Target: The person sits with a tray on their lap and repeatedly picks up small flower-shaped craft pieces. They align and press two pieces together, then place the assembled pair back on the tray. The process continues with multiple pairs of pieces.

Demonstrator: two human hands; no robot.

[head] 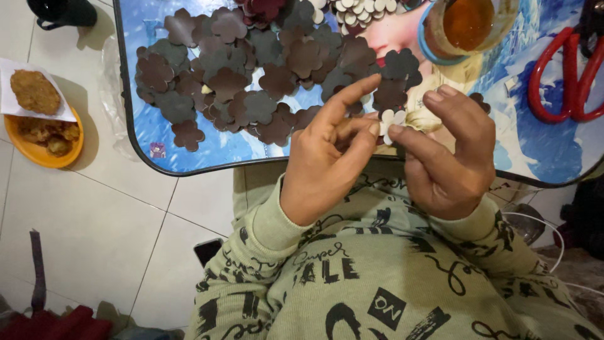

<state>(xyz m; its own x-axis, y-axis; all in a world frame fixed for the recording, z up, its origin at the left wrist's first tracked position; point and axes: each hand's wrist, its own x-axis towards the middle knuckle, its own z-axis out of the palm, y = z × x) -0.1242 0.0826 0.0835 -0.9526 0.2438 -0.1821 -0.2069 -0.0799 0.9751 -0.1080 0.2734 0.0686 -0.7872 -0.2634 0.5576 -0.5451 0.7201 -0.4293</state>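
Both my hands meet over the near edge of a small blue picture-printed table (207, 154). Between the fingertips of my left hand (327, 160) and my right hand (450, 154) I pinch a small white flower-shaped cutout (391, 119). Just beyond my fingers lies a spread heap of dark brown and grey flower-shaped cutouts (251, 69), covering the table's middle. A small pile of white cutouts (362, 9) sits at the far edge. My sleeves are pale green with black lettering.
A jar of amber glue (465, 25) stands at the table's far right, with red-handled scissors (566, 75) beside it. On the tiled floor at left are an orange bowl of fried food (44, 141), a paper with a fried patty (34, 91), and a dark mug (63, 11).
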